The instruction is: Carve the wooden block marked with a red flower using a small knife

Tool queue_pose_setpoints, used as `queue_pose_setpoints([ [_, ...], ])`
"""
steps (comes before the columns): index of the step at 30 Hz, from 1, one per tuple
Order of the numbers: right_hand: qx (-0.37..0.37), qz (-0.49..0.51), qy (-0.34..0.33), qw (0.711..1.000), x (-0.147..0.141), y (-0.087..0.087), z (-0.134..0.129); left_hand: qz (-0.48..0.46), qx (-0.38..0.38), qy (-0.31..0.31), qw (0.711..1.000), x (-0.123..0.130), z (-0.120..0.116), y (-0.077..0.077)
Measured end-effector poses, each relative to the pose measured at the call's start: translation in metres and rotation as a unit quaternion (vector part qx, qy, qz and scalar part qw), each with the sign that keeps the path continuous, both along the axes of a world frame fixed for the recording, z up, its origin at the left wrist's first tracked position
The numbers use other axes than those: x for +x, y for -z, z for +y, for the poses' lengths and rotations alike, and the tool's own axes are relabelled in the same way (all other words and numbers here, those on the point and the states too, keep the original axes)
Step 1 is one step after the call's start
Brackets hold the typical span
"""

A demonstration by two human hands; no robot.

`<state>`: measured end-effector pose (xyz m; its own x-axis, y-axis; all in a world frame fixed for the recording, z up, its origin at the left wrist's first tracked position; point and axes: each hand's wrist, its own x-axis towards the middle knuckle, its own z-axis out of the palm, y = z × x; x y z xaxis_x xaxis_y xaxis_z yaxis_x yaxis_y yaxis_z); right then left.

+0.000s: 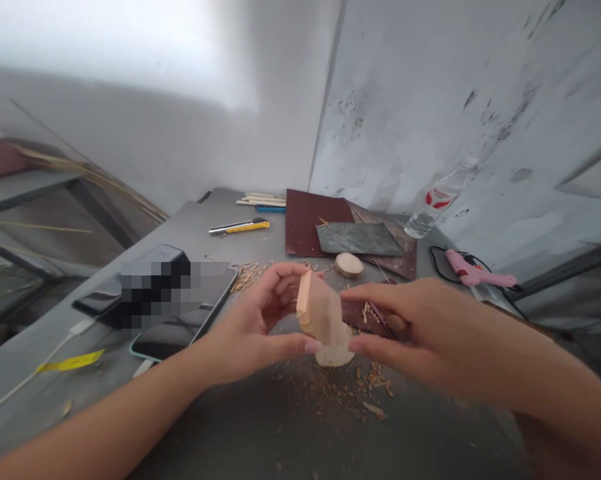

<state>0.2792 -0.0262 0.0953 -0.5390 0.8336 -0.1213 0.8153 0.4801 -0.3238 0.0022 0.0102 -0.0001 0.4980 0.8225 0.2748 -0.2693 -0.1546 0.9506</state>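
From where I stand, the pale wooden block [325,310] is up in the person's hands, over the near middle part of the desk [220,427]. The left hand [250,327] pinches it from the left, thumb low on the near side, other fingers around behind. The right hand [420,327] comes in from the right, forefinger tip at the block's edge and thumb at the rim of a round wooden slice [334,353] below; I cannot tell how hard those fingers press. The block's long axis stands roughly upright, its top leaning left, and its lower end meets the slice; whether they are joined I cannot tell. It lies directly between both thumbs, the left hand being the nearer. Shavings [375,380] litter the desk underneath; toward the far edge lies a yellow craft knife [239,227].
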Motion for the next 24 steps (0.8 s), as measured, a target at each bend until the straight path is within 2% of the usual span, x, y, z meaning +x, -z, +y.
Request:
queue_pose_setpoints([
  [1, -0.002, -0.012, -0.005, 1.0, -0.014, -0.009, 0.014, 0.0, -0.008, 0.011, 1.0, 0.001, 0.0, 0.002],
  [3, 0.001, -0.032, -0.015, 0.999, -0.035, -0.015, 0.03, 0.027, -0.018, 0.039, 0.999, 0.003, 0.0, 0.004],
  [6, -0.005, -0.08, -0.015, 0.997, -0.048, -0.004, 0.033, 0.111, -0.029, 0.055, 0.992, 0.003, -0.001, 0.005],
  [10, -0.033, -0.115, -0.019, 0.993, -0.046, 0.008, 0.029, 0.212, 0.0, 0.019, 0.977, 0.0, -0.001, 0.004],
  [18, -0.05, -0.131, -0.01, 0.99, -0.036, 0.002, 0.034, 0.205, 0.076, -0.018, 0.976, -0.002, 0.002, 0.014],
  [24, -0.061, -0.138, -0.013, 0.989, -0.03, 0.003, 0.038, 0.229, 0.083, -0.022, 0.97, -0.001, 0.001, 0.012],
])
